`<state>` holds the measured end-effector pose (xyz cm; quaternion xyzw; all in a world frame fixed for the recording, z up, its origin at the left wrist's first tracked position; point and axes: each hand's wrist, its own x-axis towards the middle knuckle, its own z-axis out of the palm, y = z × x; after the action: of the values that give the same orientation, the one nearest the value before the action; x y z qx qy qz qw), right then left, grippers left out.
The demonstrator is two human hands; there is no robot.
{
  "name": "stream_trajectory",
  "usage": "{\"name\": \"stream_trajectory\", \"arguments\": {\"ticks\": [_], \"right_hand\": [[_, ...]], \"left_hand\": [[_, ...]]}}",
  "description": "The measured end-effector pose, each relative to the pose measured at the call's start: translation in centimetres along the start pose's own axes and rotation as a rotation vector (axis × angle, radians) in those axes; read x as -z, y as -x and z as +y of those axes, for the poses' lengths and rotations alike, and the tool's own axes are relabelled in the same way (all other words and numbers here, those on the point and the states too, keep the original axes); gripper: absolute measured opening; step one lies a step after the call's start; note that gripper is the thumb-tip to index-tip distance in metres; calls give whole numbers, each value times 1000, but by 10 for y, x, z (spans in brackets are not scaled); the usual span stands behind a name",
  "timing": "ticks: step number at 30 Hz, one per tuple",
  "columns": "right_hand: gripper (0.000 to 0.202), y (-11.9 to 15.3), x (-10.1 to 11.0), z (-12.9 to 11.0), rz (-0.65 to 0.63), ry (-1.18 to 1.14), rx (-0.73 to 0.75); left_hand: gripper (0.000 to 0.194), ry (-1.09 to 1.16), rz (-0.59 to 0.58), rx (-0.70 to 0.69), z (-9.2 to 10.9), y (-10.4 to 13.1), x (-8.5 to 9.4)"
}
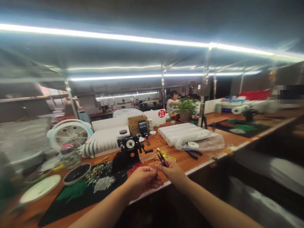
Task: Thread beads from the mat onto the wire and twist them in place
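My right hand (174, 173) is closed around a pair of dark, pointed scissors (161, 159), whose tips point up and away from me. Close beside it, my left hand (142, 180) is pinched shut near the bench's front edge; what its fingertips hold is too small to make out. Behind the hands stands a black hand-cranked machine with a round dial (130, 144). Left of the hands, silver beads (104, 184), multicoloured beads and green pieces (72, 191) lie on a black mat (82, 207). Red beads (136, 166) lie just beyond my left hand.
Plastic-wrapped white rolls (180, 134) and dark-handled pliers (193, 154) lie to the right. A white fan (70, 134), a glass jar (70, 156) and a bowl of black pieces (77, 173) stand left. A person (172, 103) sits beyond, near a potted plant (186, 107).
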<state>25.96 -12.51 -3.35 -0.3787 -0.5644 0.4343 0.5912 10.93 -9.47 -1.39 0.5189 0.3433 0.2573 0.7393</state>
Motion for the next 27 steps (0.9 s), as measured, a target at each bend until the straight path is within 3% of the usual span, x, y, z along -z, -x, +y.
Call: {"name": "stream_trajectory", "arguments": {"ticks": [5,11,18,24,27], "right_hand": [[42,1,15,10,82,298,107],[51,11,19,8,87,696,53],[44,8,12,4,87,793,86],[43,2,21,13,96,888,32],[44,-2,27,20,93,1056,-5]], "left_hand": [[20,84,73,-100,3,-6,1],[16,90,134,-171,5,-13,3],[18,95,84,-170,0,-23,-1],[15,35,104,-169,-3,-37,-4],[12,10,123,-150,-4,-48,-6]]}}
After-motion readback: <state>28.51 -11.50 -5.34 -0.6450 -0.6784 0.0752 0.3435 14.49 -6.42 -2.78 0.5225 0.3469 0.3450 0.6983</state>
